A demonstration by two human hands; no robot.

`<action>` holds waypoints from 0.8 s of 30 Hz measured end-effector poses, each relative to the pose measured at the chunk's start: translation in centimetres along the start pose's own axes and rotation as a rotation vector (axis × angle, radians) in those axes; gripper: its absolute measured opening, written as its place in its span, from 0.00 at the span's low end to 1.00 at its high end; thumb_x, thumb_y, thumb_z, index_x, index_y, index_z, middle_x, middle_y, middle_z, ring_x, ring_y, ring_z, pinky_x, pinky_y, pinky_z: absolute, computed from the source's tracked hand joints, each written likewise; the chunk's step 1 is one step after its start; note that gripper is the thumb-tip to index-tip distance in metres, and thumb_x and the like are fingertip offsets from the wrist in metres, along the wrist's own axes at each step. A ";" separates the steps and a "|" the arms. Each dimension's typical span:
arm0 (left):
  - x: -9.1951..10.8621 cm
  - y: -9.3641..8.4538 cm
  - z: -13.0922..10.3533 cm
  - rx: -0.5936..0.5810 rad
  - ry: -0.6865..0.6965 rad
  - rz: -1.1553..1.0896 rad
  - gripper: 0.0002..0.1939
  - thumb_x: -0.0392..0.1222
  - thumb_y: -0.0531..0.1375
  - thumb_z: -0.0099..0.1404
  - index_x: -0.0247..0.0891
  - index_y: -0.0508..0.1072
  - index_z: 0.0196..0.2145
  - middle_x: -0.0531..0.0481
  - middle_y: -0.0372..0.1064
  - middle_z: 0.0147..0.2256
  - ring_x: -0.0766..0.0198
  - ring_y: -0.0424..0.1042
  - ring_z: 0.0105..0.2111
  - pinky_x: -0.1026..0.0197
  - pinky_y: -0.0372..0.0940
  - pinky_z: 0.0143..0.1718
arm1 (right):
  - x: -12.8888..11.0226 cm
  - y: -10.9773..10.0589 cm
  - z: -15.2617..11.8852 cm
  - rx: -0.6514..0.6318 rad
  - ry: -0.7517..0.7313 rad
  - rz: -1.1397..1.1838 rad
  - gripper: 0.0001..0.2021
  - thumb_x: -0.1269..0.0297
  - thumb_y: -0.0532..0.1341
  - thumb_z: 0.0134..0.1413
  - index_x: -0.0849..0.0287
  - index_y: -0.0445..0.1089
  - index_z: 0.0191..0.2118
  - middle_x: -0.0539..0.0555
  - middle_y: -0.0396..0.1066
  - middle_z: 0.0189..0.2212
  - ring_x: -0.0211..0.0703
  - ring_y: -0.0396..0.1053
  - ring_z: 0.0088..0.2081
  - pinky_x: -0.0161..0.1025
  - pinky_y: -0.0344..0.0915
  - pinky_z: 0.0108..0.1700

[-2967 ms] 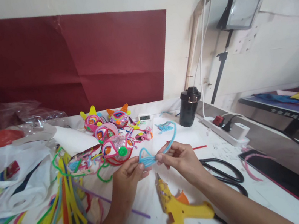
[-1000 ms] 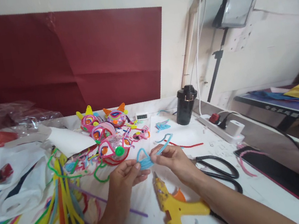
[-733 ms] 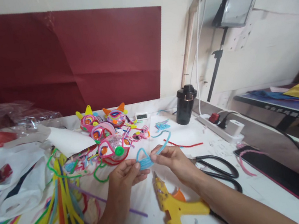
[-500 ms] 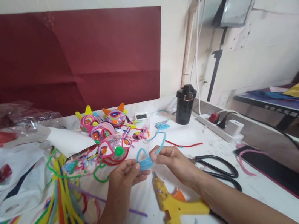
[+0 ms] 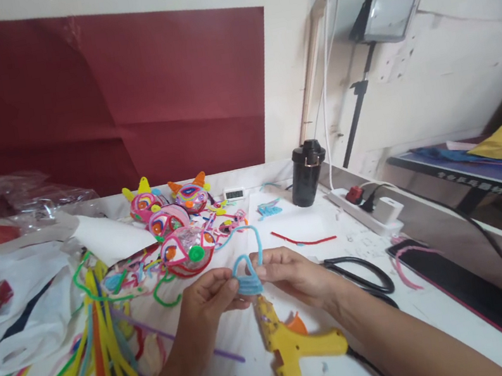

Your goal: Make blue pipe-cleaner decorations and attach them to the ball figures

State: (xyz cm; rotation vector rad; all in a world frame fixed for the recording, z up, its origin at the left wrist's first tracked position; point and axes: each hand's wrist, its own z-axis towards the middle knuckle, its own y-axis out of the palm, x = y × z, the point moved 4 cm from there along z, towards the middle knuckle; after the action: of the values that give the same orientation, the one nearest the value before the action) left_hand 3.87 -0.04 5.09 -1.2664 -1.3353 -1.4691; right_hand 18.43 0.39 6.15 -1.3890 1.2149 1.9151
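Between my two hands is a light blue pipe cleaner (image 5: 250, 286), bent into stacked rows with a pointed loop on top and a long free end curving up and back to the left. My left hand (image 5: 213, 294) pinches the left side of the folded rows. On the right side, my right hand (image 5: 289, 271) pinches it where the free end rises. Just below lies a yellow hot glue gun (image 5: 289, 342), its nozzle pointing up toward the folded piece. Black-handled scissors (image 5: 366, 274) lie beside my right forearm, their blades mostly hidden.
Decorated balls with ears (image 5: 188, 250) stand behind my hands. Loose pipe cleaners (image 5: 100, 354) and a white bag (image 5: 16, 311) crowd the left. A black bottle (image 5: 307, 173), a power strip (image 5: 366, 213) and a dark phone-like slab (image 5: 471, 292) are on the right. A red pipe cleaner (image 5: 305, 240) lies behind.
The blue pipe cleaner's pointed loop stands more upright and its free end arches differently, bending to the left. Both hands keep their pinch. The view has shifted slightly.
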 end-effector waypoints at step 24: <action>0.7 0.3 -0.7 0.076 0.210 0.139 0.08 0.43 0.66 0.49 0.36 0.74 0.27 0.50 0.76 0.23 0.59 0.75 0.22 0.60 0.72 0.27 | 0.1 -0.2 -0.2 -0.028 0.051 0.084 0.11 0.60 0.69 0.40 0.63 0.71 0.23 0.49 0.66 0.21 0.38 0.65 0.29 0.38 0.59 0.39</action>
State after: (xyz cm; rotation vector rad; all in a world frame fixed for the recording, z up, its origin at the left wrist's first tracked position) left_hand 3.91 -0.75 5.89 -1.1009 -1.1318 -1.3987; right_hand 18.61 0.27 5.96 -1.4300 1.2941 1.9708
